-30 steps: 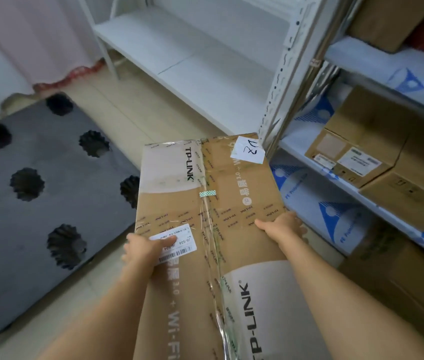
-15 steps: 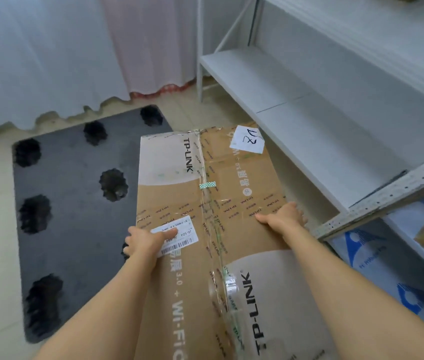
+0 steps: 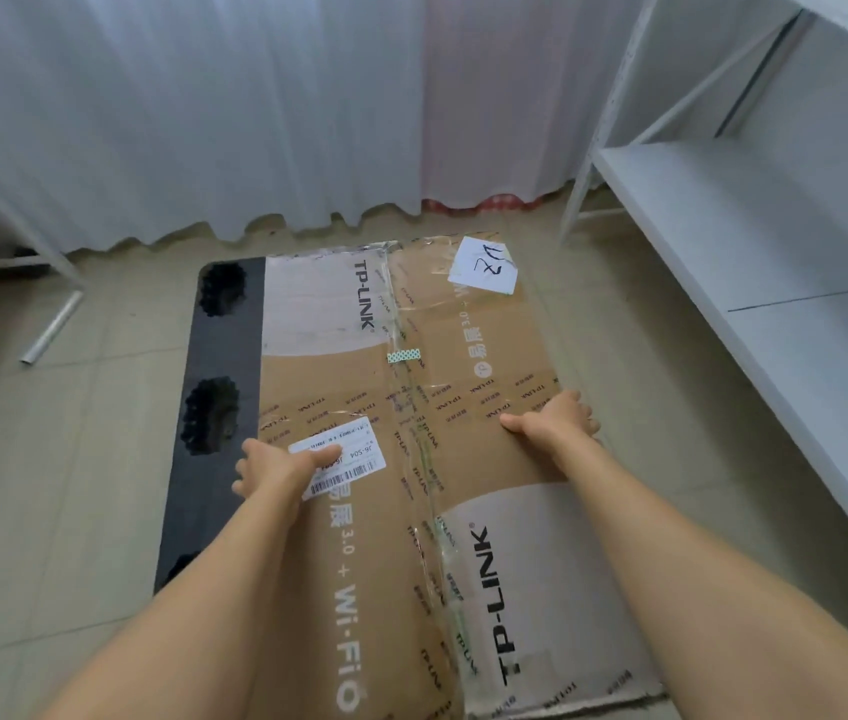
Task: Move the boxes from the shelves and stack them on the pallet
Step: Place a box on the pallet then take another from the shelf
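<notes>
A large flat brown cardboard box (image 3: 463,356) printed TP-LINK fills the middle of the view, held in front of me. My left hand (image 3: 279,467) grips its left edge, thumb on a white barcode label (image 3: 354,459). My right hand (image 3: 554,420) grips the right edge, thumb on top. A white paper slip (image 3: 484,265) with handwriting sits at the far right corner of the lid. The dark grey pallet (image 3: 216,350) lies on the floor below, mostly hidden by the box; only its left strip with round holes shows.
A white metal shelf unit (image 3: 775,226) stands to the right with a bare lower shelf. White curtains (image 3: 255,122) hang along the far wall. Another white frame leg (image 3: 53,324) lies at the left. Beige tiled floor (image 3: 48,459) surrounds the pallet.
I have turned left, away from the stocked shelves, which have left the view. The box, still held in both hands, now hangs over the pallet and covers most of it.
</notes>
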